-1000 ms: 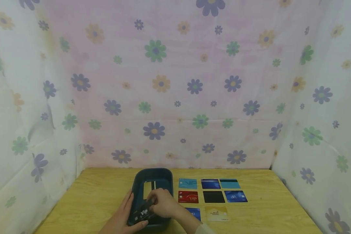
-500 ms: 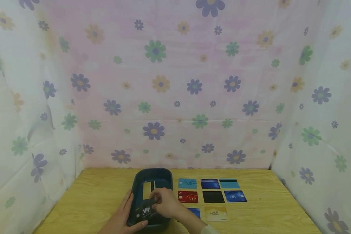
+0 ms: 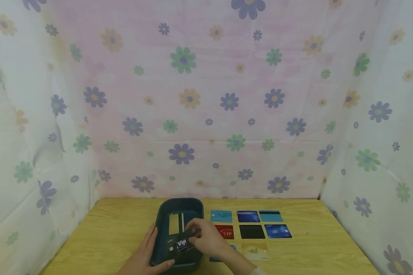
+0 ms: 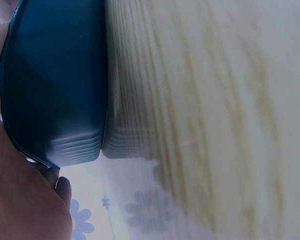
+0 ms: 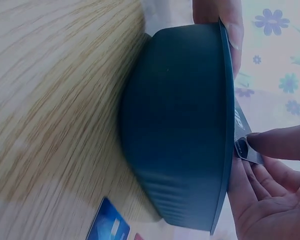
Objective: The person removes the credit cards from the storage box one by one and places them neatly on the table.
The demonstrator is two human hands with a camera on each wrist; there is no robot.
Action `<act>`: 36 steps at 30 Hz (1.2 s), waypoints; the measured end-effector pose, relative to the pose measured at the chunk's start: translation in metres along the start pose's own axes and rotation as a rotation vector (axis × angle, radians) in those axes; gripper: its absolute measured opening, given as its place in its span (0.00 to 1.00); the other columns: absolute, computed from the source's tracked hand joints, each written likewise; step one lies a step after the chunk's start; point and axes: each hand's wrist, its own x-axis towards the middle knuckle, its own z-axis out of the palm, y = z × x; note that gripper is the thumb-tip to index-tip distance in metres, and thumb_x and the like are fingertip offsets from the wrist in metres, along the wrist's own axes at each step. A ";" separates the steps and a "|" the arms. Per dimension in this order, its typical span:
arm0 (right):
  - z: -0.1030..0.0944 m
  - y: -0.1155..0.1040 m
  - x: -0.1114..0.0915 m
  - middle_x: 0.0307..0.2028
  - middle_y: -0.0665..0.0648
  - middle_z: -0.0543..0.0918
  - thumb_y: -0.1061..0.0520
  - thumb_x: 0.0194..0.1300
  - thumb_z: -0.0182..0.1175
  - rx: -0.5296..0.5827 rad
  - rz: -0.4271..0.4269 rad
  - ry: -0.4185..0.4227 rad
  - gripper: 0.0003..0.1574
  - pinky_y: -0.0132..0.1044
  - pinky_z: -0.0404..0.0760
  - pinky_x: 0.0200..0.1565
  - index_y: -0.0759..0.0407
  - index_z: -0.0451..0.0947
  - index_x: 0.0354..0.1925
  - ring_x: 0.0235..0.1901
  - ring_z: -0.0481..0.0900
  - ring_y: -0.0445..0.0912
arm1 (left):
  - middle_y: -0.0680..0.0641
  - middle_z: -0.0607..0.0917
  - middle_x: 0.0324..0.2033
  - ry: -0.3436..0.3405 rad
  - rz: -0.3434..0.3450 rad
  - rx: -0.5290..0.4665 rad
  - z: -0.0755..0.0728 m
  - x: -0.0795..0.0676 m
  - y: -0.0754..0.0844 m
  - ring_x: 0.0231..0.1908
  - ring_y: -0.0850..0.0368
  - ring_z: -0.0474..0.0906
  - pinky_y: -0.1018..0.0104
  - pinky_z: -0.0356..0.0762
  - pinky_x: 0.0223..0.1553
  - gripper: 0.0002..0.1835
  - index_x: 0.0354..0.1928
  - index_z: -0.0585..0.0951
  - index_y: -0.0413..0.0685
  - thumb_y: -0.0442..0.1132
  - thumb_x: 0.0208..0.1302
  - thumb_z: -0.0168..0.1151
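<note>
A dark teal tray [image 3: 180, 201] stands on the table, its long side running front to back. My left hand [image 3: 142, 250] holds it at the near left, fingers along the outer side and thumb over the near rim. A black card marked "Vip" [image 3: 179, 246] is pinched between the thumb and fingers of my right hand [image 3: 206, 237]; it lies tilted at the tray's opening, over the near half. Deeper inside the tray is a pale gold card [image 3: 173, 224] with a dark stripe. The right wrist view shows the black card [image 5: 243, 127] above the tray rim.
Right of the tray, several cards lie in rows: light blue [image 3: 221, 216], dark blue [image 3: 248, 216], striped blue [image 3: 271, 216], red [image 3: 225, 232], black [image 3: 252, 232], blue [image 3: 278, 231], gold [image 3: 255, 251]. My right forearm partly covers another blue card [image 3: 216, 259]. Flowered cloth surrounds the table.
My right hand has moved slightly right, drawing the black card the same way across the tray; the card shows more of its face. The left hand and tray have stayed put.
</note>
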 end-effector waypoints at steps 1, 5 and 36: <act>-0.002 0.001 -0.002 0.37 0.58 0.82 0.72 0.63 0.64 0.010 0.004 0.005 0.15 0.39 0.87 0.38 0.60 0.82 0.46 0.34 0.83 0.43 | 0.35 0.40 0.80 0.002 -0.002 0.003 0.000 0.000 0.000 0.72 0.23 0.55 0.30 0.72 0.60 0.64 0.80 0.45 0.34 0.65 0.60 0.69; -0.008 0.005 -0.007 0.38 0.58 0.81 0.72 0.64 0.64 0.062 0.023 0.015 0.15 0.43 0.88 0.38 0.60 0.81 0.47 0.38 0.85 0.47 | 0.35 0.42 0.80 0.012 -0.004 0.011 0.001 0.000 0.001 0.72 0.24 0.57 0.31 0.72 0.60 0.64 0.80 0.46 0.33 0.66 0.59 0.69; -0.058 0.028 -0.038 0.39 0.56 0.82 0.69 0.65 0.64 0.035 0.027 0.083 0.15 0.33 0.73 0.29 0.63 0.80 0.51 0.28 0.73 0.43 | 0.35 0.40 0.80 0.008 0.000 0.026 0.000 -0.001 0.003 0.73 0.22 0.52 0.27 0.68 0.62 0.64 0.80 0.45 0.34 0.66 0.60 0.68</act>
